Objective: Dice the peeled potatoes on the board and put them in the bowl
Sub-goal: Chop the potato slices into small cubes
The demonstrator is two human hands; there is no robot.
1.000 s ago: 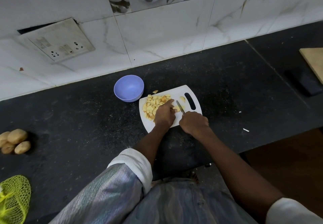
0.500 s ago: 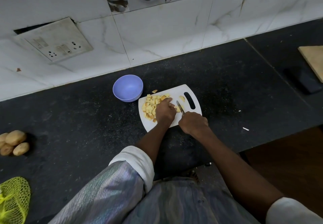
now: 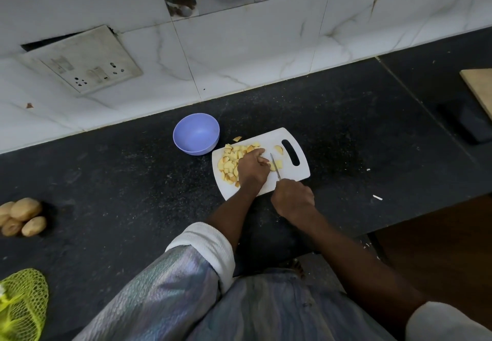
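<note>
A white cutting board [image 3: 288, 174] lies on the black counter with a heap of diced potato [image 3: 230, 161] on its left half. My left hand [image 3: 251, 169] rests over the dice, fingers curled onto a potato piece [image 3: 275, 165] beside the blade. My right hand [image 3: 292, 198] grips the handle of a small knife [image 3: 275, 166], whose blade points away across the board. A loose potato chunk [image 3: 278, 149] lies near the board's handle slot. An empty lilac bowl [image 3: 196, 133] stands just left of the board's far corner.
One potato bit [image 3: 237, 138] lies on the counter between bowl and board. Unpeeled potatoes [image 3: 22, 219] sit at the far left, a yellow net bag [image 3: 22, 303] below them. A wooden board [image 3: 479, 87] and a dark object [image 3: 471, 125] sit at the right. The tiled wall carries a socket plate [image 3: 82, 61].
The knife blade and my right hand shifted slightly on the board during cutting. My left hand stays over the dice. The view drifted a little.
</note>
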